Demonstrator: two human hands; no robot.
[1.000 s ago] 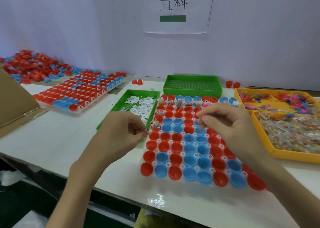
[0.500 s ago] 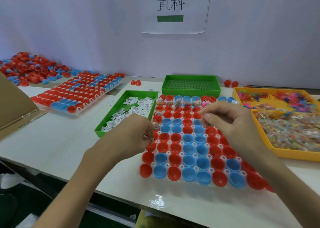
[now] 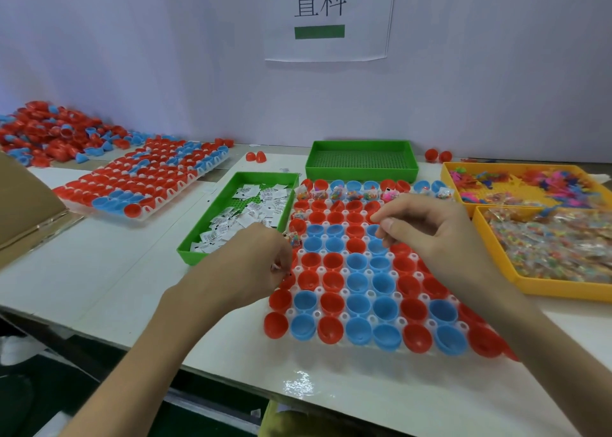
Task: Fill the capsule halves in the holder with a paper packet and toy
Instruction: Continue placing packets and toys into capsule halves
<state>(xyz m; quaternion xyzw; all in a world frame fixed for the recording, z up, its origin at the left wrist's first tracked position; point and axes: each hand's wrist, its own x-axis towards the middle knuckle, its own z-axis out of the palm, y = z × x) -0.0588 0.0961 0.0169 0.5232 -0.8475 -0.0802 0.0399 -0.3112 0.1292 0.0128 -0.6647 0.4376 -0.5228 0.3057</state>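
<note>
Capsule halves [image 3: 361, 281] sit in the clear holder [image 3: 344, 292] at lower centre of the white bench [image 3: 109, 271]. At its left edge the grip of the left hand [image 3: 245, 264] pinches a paper packet [image 3: 275, 267]; the right hand [image 3: 430, 234] curls over the upper rows, and I cannot tell whether its grip holds anything. Behind, a pale wall [image 3: 165, 55] carries a paper sign [image 3: 328, 15].

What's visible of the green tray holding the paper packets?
Shallow rectangular green plastic tray, perforated floor, low walls. It lies flat on the white table, angled, left of the capsule holder; whether they touch is unclear. White paper packets with black print lie loose inside, floor partly bare. The left hand hides its near right corner.
</note>
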